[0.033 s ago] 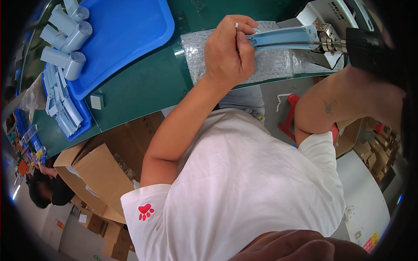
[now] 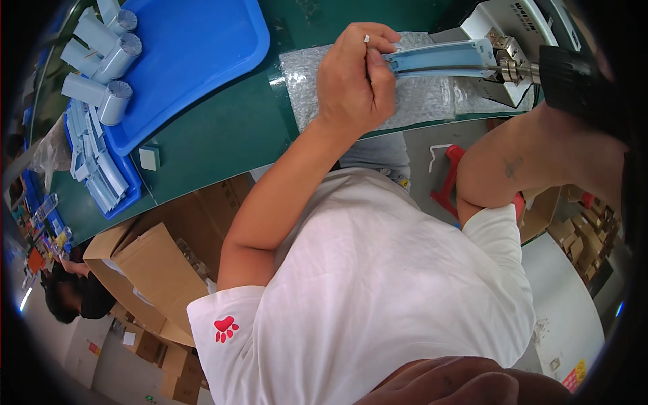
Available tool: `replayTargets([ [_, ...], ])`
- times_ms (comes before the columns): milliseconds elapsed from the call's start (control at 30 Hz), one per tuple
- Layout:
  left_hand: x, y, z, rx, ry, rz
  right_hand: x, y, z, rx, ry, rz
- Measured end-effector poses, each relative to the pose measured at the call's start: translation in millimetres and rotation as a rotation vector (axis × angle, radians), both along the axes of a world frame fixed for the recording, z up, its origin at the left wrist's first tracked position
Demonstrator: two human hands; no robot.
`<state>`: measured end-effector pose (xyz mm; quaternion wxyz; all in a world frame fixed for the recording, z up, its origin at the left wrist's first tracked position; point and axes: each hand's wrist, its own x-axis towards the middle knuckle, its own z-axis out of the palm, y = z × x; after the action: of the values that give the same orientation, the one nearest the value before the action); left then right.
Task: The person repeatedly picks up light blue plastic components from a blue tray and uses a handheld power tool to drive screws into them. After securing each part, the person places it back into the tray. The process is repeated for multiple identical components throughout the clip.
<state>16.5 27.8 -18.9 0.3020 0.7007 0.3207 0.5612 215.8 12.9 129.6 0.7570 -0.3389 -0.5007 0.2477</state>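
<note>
My left hand is closed around the near end of a long, light blue plastic housing, which lies lengthwise over the bubble wrap. A small white piece shows at its fingers. From the right, a black-handled electric screwdriver points at the housing, its long thin shaft running along the hollow inside. My right arm bends up to the tool; of my right hand only a little shows in the dark rim, around the handle. The screwdriver's tip is hidden near my left fingers.
A grey-white box machine with a metal mechanism stands beside the screwdriver. Bubble wrap covers part of the green table. Left are a large blue tray, several light blue cylinder parts, a smaller tray of strips and a cardboard box.
</note>
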Motion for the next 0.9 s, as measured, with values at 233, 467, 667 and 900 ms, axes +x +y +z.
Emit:
replayTargets([
  [233, -1.8, -0.7, 3.4, -0.022, 0.019, -0.007, 0.2, -2.5, -3.7, 0.008, 0.018, 0.006],
  [467, -1.0, -1.4, 1.5, -0.036, 0.004, 0.01, -7.2, -9.7, -6.2, 0.012, 0.03, 0.013],
  [667, -0.7, -1.0, 0.7, -0.02, -0.001, 0.013, -13.7, -10.3, -10.6, 0.008, 0.04, -0.005],
  [900, 1.5, 1.6, 2.2, 0.033, 0.013, 0.014, -5.8, -20.4, 14.3, 0.045, 0.046, -0.073],
])
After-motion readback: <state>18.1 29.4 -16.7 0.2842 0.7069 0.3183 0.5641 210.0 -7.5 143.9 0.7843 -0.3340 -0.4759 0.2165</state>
